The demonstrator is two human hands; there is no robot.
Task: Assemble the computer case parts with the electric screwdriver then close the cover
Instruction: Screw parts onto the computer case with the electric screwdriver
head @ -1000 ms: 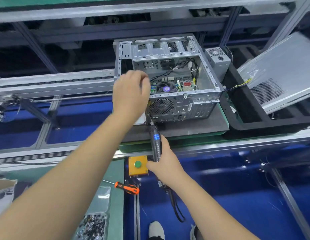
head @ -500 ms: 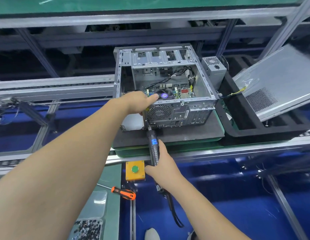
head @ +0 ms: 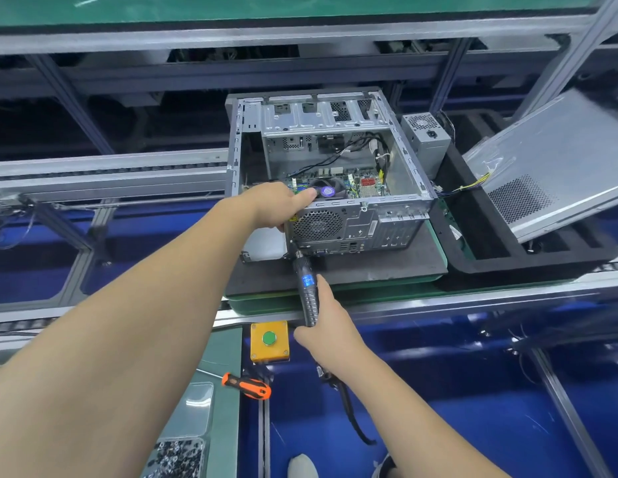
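An open grey computer case (head: pixel 355 222) lies on a black mat (head: pixel 369 267), its motherboard and fan showing inside. My left hand (head: pixel 276 207) grips the case's near left corner, thumb over the top edge. My right hand (head: pixel 323 326) holds a black electric screwdriver (head: pixel 306 288) with a blue label; its tip touches the lower left of the rear panel. The case's silver side cover (head: pixel 556 163) leans tilted at the right. A grey power supply (head: pixel 425 139) stands beside the case.
A yellow box with a green button (head: pixel 269 340) sits on the rail below the mat. An orange-handled screwdriver (head: pixel 247 386) lies on the green bench beside trays of several screws (head: pixel 176 457). A black foam tray (head: pixel 528 253) holds the cover.
My left hand dropped from above the case onto its near left corner. The screwdriver stays at the rear panel. The view shifted, so the case appears lower in frame.
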